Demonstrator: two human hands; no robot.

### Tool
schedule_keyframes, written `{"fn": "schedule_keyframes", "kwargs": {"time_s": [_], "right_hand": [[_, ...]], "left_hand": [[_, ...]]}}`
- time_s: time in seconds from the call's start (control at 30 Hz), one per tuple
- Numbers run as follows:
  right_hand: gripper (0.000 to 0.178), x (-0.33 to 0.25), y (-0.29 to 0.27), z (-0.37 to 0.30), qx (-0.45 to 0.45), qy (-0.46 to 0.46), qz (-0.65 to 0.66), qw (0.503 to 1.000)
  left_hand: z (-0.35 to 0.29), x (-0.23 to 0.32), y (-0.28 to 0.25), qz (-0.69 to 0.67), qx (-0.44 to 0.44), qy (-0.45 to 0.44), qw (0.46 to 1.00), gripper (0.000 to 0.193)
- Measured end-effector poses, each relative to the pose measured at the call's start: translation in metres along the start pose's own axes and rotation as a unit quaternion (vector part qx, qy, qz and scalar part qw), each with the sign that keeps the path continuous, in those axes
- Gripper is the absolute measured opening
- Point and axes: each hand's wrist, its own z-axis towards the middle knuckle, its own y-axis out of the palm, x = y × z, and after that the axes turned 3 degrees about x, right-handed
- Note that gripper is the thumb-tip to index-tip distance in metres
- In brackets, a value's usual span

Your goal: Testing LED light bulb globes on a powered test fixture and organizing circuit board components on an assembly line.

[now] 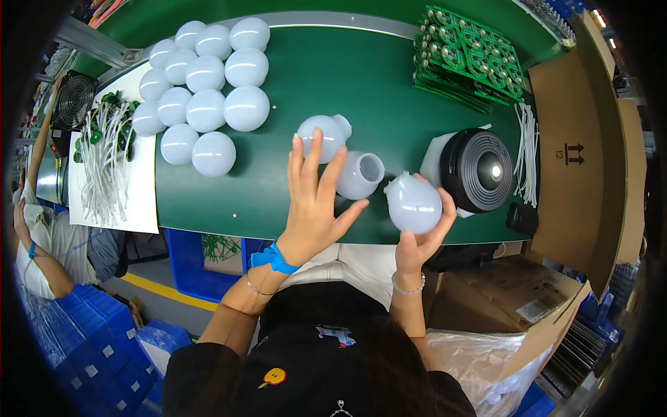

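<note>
My right hand (427, 243) grips a white globe-shaped bulb cover (415, 205) from its right and underside, the cover's ragged-looking neck pointing up and left. To the left, my left hand (311, 208) has its fingers spread, the fingertips over a second bulb cover (324, 132) lying on the green table (347, 76); I cannot tell how firmly they touch it. A third bulb cover (354, 179) lies between my hands, its round open neck facing up and right, close to my left thumb. A blue band is around my left wrist.
Several bulb covers (206, 111) stand grouped at the back left. White wires with green boards (104, 160) lie left of them. A stack of green circuit boards (465, 55) sits back right, above a black ringed device (479, 170). Cardboard (570, 153) borders the right. Another person is at far left.
</note>
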Motion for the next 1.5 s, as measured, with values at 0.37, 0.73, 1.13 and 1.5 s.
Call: {"fn": "schedule_keyframes", "kwargs": {"time_s": [0.37,0.73,1.13,1.5], "right_hand": [[0.090,-0.018,-0.007,-0.015,0.023,0.062,0.087,0.994],[0.096,-0.051,-0.005,-0.009,-0.065,-0.037,-0.006,0.997],[0.088,-0.065,-0.046,0.015,0.039,-0.197,-0.214,0.956],[0.067,-0.071,-0.074,0.099,-0.057,-0.247,-0.225,0.941]], "left_hand": [[-0.010,0.022,-0.016,-0.217,0.063,0.003,0.974,0.036],[-0.006,0.059,-0.004,-0.784,-0.156,-0.419,0.430,0.023],[0.000,0.059,0.023,-0.599,-0.159,-0.276,0.734,0.021],[0.007,0.061,0.062,-0.001,-0.172,0.086,0.981,0.082]]}}
